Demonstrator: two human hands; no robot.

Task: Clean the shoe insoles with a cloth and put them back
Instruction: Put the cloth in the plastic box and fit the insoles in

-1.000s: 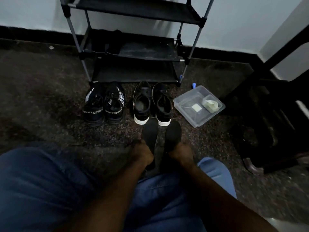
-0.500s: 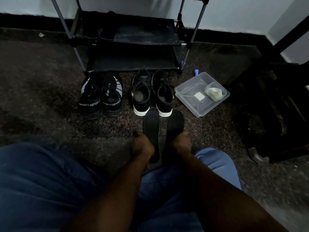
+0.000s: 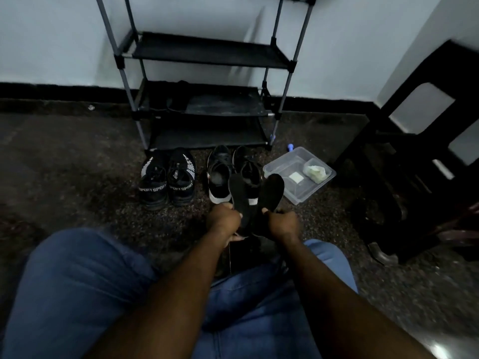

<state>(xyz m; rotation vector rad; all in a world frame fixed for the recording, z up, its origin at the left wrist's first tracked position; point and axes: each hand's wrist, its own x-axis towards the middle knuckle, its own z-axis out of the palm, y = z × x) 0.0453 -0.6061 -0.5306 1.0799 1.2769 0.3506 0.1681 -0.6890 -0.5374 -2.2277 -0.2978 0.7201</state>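
I hold two black insoles upright over my knees. My left hand [image 3: 225,221] grips the heel end of the left insole [image 3: 239,195]. My right hand [image 3: 283,222] grips the heel end of the right insole [image 3: 270,193], which leans to the right. Just beyond them on the floor stands the pair of black shoes with white soles [image 3: 221,174]. A pale green cloth [image 3: 315,172] lies in a clear plastic tub [image 3: 290,187] to the right of those shoes.
A second pair of black "SPORT" shoes [image 3: 166,180] stands to the left. A black shoe rack [image 3: 204,99] stands against the wall behind both pairs. A dark chair [image 3: 414,161] fills the right side. My legs in blue jeans are in the foreground.
Both hands have lifted the insoles a little and the right insole now tilts outward to the right. The camera has tipped up, showing more of the rack.
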